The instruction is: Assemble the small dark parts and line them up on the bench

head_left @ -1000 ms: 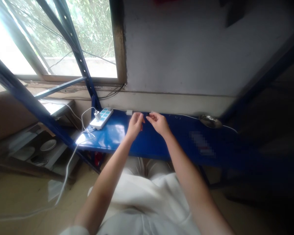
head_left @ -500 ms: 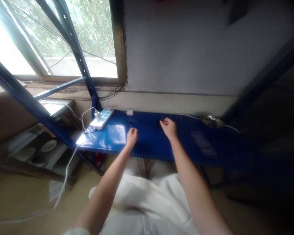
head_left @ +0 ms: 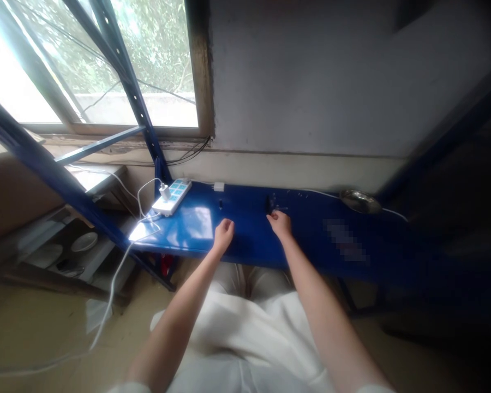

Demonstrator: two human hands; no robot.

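Note:
My left hand (head_left: 225, 234) is closed over the blue table (head_left: 249, 234), its fingers pressed together; whatever they hold is too small to make out. A small dark object (head_left: 221, 204) lies just beyond it. My right hand (head_left: 280, 222) is pinched, low over the table, and its content cannot be made out. Right beyond its fingertips is a black item (head_left: 269, 204), with several tiny pale pieces (head_left: 281, 208) beside it.
A white power strip (head_left: 172, 197) with a plugged-in charger stands at the table's left end. Near the back edge lies a white adapter (head_left: 219, 186). A shiny metal bowl (head_left: 360, 201) sits at the back right, by a white cable. Blue posts frame the table.
My right hand has drawn back toward me, uncovering the black item and tiny pieces. My left hand has shifted slightly toward me and to the right. The view has shifted a little.

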